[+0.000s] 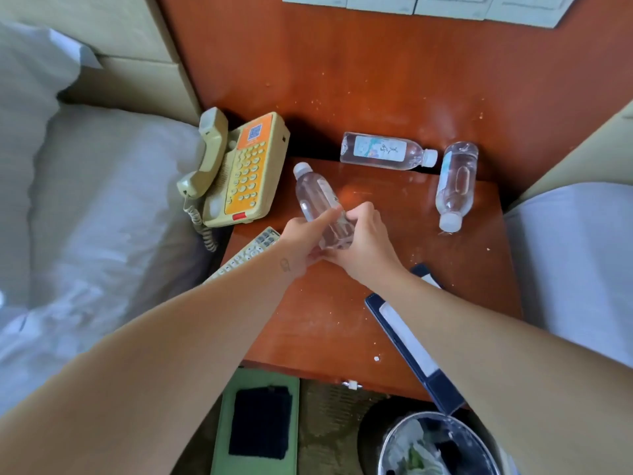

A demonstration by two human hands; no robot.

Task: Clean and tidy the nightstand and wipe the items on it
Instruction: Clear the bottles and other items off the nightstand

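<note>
We have both hands on one water bottle [317,197] above the left-middle of the nightstand [308,320]: our left hand [301,240] closes around its lower body with the fingers laid along the side, and our right hand [364,241] cups its base from the other side, so the bottle sits tilted with its white cap pointing up toward the telephone [245,169]. We hold no cloth that we can see, so we judge this step to be picking the bottle up for tidying, not yet wiping it. Two more bottles lie on their sides farther back, one along the rear edge [383,150] and one at the right [457,183], well apart from our hands. A remote control [246,252] lies just beside our left wrist, and a dark folder [414,344] runs under our right forearm. Pale crumbs and specks dot the wood. A bin [442,447] and a green tray holding a dark cloth [260,421] wait below the front edge. The next move, we judge, calls for standing this bottle upright out of the way, then reaching down for that cloth while one hand keeps the bottle from rolling.
</note>
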